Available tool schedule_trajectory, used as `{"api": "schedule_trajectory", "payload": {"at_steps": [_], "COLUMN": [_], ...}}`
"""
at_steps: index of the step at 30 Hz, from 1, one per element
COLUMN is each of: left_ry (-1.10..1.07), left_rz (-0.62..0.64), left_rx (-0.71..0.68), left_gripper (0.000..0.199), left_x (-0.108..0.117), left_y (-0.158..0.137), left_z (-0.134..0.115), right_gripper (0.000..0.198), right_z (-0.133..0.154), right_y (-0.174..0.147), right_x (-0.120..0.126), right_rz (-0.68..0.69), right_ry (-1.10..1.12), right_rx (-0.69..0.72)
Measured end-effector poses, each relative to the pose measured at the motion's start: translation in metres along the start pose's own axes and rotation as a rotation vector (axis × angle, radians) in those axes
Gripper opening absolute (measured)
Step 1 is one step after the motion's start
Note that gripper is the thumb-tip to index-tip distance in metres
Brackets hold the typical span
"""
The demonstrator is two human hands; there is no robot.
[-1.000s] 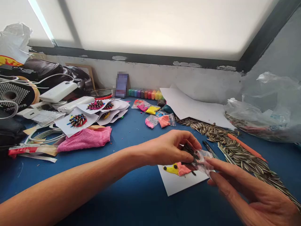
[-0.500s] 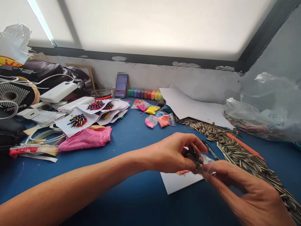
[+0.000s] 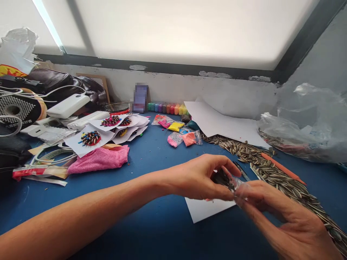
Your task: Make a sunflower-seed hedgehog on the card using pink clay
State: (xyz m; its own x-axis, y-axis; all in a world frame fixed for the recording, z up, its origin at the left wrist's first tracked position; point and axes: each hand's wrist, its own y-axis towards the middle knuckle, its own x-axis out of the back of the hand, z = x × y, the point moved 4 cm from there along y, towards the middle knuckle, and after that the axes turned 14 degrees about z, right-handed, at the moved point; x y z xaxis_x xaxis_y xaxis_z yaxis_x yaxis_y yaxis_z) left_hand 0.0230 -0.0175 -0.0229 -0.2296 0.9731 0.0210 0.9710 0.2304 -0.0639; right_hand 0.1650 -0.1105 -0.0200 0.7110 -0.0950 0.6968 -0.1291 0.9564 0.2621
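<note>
Both hands are on a small clear plastic bag of black clay-like stuff (image 3: 223, 177) at the right of the middle. My left hand (image 3: 199, 177) curls its thumb and fingers around the dark part. With thumb and fingertips, my right hand (image 3: 282, 211) pinches the crinkled clear end. Beneath them lies a white card (image 3: 203, 213), with a bit of orange-pink just showing under the left hand. A pen (image 3: 242, 170) lies behind the fingers, close to a long spread of striped sunflower seeds (image 3: 282, 180).
Small bags of coloured clay (image 3: 189, 138) lie farther back, before a row of coloured blocks (image 3: 168, 108). An orange stick (image 3: 283, 168) rests on the seeds. White sheets (image 3: 227, 126) and a plastic bag (image 3: 306, 133) stand behind. Left are seed-decorated cards (image 3: 90, 139) and a pink cloth (image 3: 99, 159).
My right hand has shifted slightly up, and the clear end of the bag bunches differently between the hands. My left thumb reaches a little farther right. Everything else stays put.
</note>
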Motion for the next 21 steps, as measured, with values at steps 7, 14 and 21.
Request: {"api": "schedule_trajectory", "payload": {"at_steps": [7,14,21], "left_ry": [-0.092,-0.203,0.136], "left_rz": [0.047,0.041,-0.402], "left_rx": [0.029,0.011,0.019], "left_gripper": [0.034,0.030,0.023], "left_x": [-0.002,0.007,0.073], "left_y": [0.001,0.003,-0.019], "left_z": [0.006,0.006,0.000], "right_gripper": [0.004,0.013,0.018], "right_z": [0.003,-0.006,-0.010], "right_y": [0.000,0.000,0.014], "right_x": [-0.001,0.002,0.013], "right_rz": [-0.006,-0.015,-0.062], "right_ry": [-0.038,0.161,0.374], "right_rx": [0.037,-0.092,-0.139]}}
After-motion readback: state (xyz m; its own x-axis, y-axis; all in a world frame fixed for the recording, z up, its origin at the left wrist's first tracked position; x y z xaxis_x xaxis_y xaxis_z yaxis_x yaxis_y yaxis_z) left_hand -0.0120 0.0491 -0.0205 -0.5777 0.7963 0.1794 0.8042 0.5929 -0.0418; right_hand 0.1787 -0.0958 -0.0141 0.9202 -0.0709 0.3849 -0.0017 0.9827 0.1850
